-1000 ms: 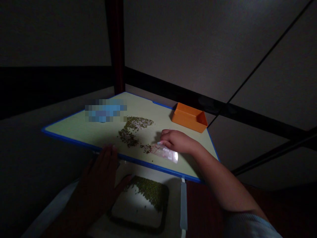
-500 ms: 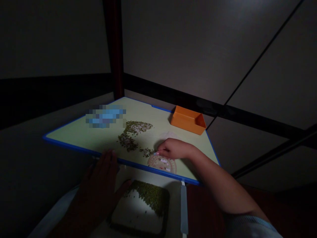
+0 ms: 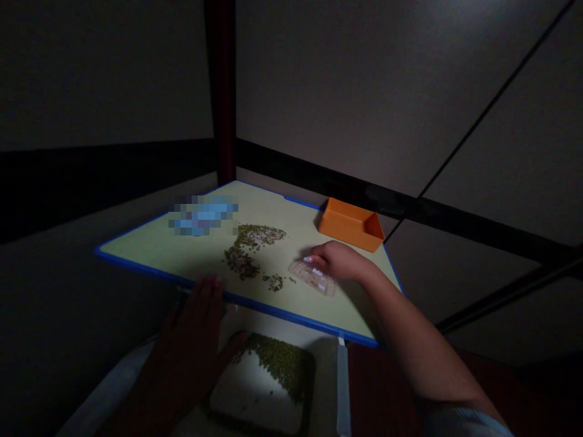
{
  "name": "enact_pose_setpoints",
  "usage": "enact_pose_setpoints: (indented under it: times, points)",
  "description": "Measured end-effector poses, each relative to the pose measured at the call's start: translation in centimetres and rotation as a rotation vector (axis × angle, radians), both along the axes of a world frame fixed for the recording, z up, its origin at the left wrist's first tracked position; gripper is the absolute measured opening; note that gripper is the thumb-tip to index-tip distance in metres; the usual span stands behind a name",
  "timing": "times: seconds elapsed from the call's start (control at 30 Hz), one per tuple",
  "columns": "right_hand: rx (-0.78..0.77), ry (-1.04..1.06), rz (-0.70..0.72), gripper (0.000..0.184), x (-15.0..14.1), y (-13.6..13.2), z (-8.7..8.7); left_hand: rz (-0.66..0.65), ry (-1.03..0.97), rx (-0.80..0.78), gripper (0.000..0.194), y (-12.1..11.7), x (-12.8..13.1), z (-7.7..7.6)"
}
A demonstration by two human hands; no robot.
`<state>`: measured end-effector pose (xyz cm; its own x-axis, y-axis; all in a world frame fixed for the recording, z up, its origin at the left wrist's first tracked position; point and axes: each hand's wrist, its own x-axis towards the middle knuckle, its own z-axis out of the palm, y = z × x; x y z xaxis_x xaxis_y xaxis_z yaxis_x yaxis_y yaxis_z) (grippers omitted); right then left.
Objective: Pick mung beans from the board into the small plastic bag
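Note:
A pale board with a blue edge lies in front of me in dim light. Small green beans are scattered over its middle. My right hand rests on the board and grips a clear plastic protractor, held just right of the beans. My left hand lies below the board's near edge, fingers together, touching the left rim of a dark square tray that holds more green beans.
An orange open box stands at the board's far right corner. A blurred blue patch sits on the board's far left. A dark post and dark rails run behind the board.
My right hand has drawn the protractor back from the board's near edge to a spot right of the beans. The left hand has stayed by the tray.

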<state>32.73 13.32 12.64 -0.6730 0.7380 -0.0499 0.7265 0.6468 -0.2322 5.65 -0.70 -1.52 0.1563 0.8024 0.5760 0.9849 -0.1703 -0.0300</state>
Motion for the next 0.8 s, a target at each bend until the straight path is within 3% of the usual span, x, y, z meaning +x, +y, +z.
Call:
enact_pose_setpoints:
  times: [0.1,0.33,0.6,0.8]
  points:
    - [-0.008,-0.012,-0.041,0.033,0.5,0.4,0.1,0.005,-0.023,-0.007,0.088,-0.1,0.0,-0.1]
    - [-0.24,0.005,0.068,0.033,-0.3,-0.6,0.3,0.042,-0.012,-0.103,0.084,-0.3,0.2,0.5]
    - [-0.074,-0.093,-0.011,0.031,0.7,0.8,-0.2,0.032,0.036,-0.028,0.085,-0.2,0.1,0.2]
    - [-0.054,-0.126,-0.014,0.031,-0.3,0.4,-0.7,0.037,0.06,0.0,0.084,-0.2,0.2,0.8]
